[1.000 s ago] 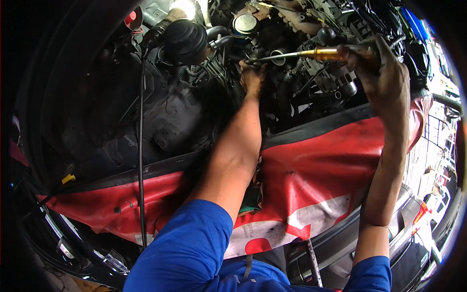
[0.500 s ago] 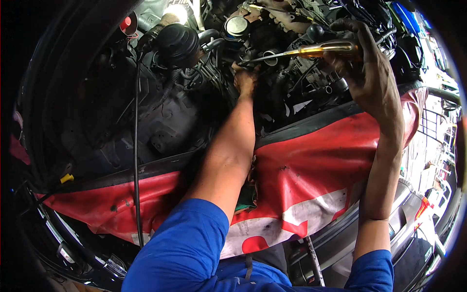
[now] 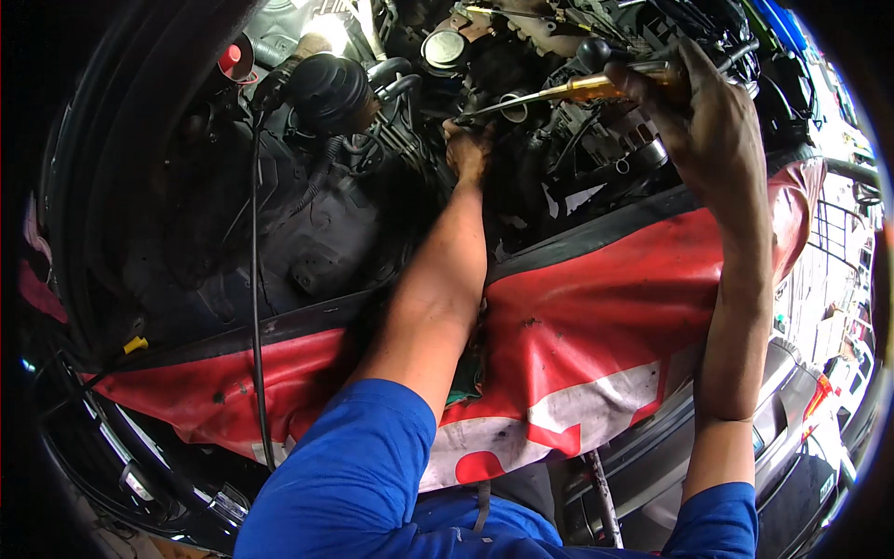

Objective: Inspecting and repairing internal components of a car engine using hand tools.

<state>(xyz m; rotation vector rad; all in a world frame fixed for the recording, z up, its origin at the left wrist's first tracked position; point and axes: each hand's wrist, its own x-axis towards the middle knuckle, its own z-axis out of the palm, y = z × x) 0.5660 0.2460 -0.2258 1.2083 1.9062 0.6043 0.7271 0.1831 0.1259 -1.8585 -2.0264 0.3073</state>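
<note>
My right hand [image 3: 712, 126] is closed around the amber, see-through handle of a screwdriver [image 3: 585, 88]. The long metal shaft slants down leftward into the engine bay, and its tip reaches the fingers of my left hand [image 3: 468, 151]. Deep among hoses and metal parts, that left hand has curled fingers, partly lost in shadow; what they grip cannot be made out. Just right of the tip is the round open end of a pipe [image 3: 513, 108]. A round, pale metal cap [image 3: 444, 49] sits above my left hand.
A red and white cover [image 3: 596, 289] drapes over the car's front edge under my arms. To the left are a ribbed black reservoir [image 3: 328, 91], a hanging black cable [image 3: 256, 279] and a bright lamp [image 3: 326, 33]. A black ball-shaped knob [image 3: 593, 54] lies close behind the screwdriver.
My right hand's fingers have closed in around the screwdriver handle, which has shifted slightly left and up. My left hand keeps its place among the engine parts. The view has shifted a little.
</note>
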